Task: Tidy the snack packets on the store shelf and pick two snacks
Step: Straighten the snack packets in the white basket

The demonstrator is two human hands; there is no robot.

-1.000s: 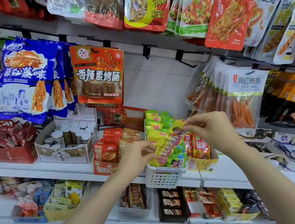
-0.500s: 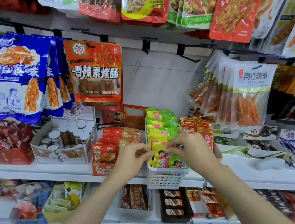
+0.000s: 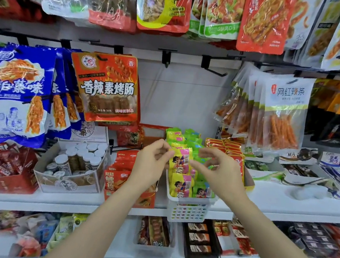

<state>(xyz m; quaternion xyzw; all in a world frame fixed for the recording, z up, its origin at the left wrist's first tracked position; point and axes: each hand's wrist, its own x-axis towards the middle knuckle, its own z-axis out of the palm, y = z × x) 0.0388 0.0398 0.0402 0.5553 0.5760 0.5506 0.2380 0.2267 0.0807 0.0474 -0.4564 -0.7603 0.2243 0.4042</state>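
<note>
A white perforated basket (image 3: 188, 211) on the middle shelf holds several small yellow, pink and green snack packets. One yellow-and-pink packet (image 3: 180, 160) stands upright above the row, and my left hand (image 3: 151, 166) pinches its left edge between thumb and fingers. On the packet's other side, my right hand (image 3: 220, 172) has its fingertips at the right edge; whether it grips the packet or only touches it is unclear. More yellow packets (image 3: 180, 186) and green ones (image 3: 201, 190) stand in the basket below.
Left of the basket is a red carton of red packets (image 3: 119, 178) and a box of small jars (image 3: 73, 161). An orange box of red packets (image 3: 233, 153) sits on the right. Hanging bags (image 3: 107, 88) and empty black hooks (image 3: 213, 68) are above; a lower shelf (image 3: 198, 238) holds more snacks.
Both hands rose from the basket's front row to a packet held higher over the middle of the basket. The camera has moved closer to the shelf.
</note>
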